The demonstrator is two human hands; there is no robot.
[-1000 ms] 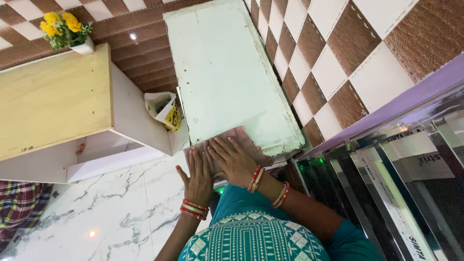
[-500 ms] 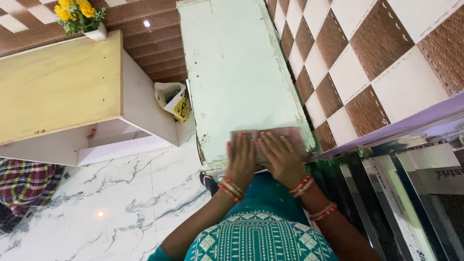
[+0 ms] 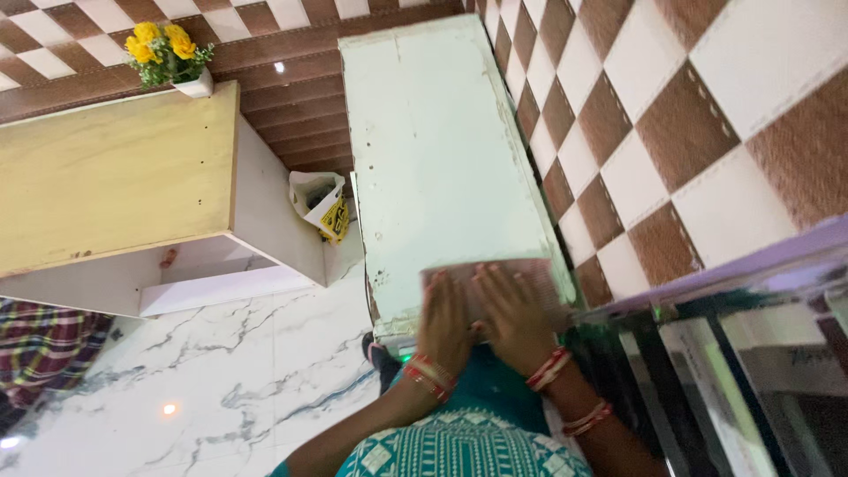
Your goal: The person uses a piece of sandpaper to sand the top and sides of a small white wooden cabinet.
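A folded brownish cloth (image 3: 530,276) lies on the near end of a long pale-green table top (image 3: 442,150) with chipped edges. My left hand (image 3: 444,320) and my right hand (image 3: 511,314) rest side by side on the cloth, palms down and fingers stretched forward, pressing it onto the surface. Both wrists carry red and gold bangles. My hands cover the cloth's near part; its far and right edges show. My teal patterned clothing fills the bottom of the view.
A yellow-topped wooden counter (image 3: 115,177) stands left, with a small pot of yellow flowers (image 3: 168,57) on its far corner. A white bag (image 3: 320,201) sits on the marble floor (image 3: 221,389). A brown-and-white checkered wall (image 3: 671,132) and a glass case (image 3: 751,362) lie right.
Both hands slid the cloth rightward from the table's near left corner to the near right part, and it now lies square to the edge. The camera has shifted slightly.
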